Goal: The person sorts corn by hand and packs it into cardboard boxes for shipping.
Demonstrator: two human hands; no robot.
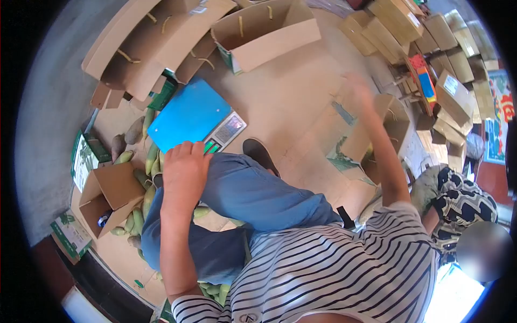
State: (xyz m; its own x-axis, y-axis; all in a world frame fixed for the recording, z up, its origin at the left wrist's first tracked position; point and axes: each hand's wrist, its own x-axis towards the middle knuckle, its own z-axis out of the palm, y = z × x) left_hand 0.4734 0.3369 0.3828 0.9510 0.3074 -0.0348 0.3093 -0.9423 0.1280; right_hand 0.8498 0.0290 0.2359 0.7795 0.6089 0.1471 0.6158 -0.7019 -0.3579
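Note:
My left hand (186, 166) lies over my bent knee with its fingers stretched out, and nothing shows in it. Just beyond it is a digital weighing scale (191, 118) with a flat blue platform and a grey display panel. My right hand (358, 89) reaches out over the floor, smeared by motion, so its fingers cannot be made out. Below that forearm stands an open cardboard box (355, 145) with green printing on its side. Long green vegetables (149, 159) lie in a pile left of my legs.
Open cartons with yellow rope handles (266, 32) stand at the back. Stacked boxes (396, 27) fill the upper right. A small open box (116, 196) sits among the vegetables. Another person in a patterned top (466, 207) is close on the right.

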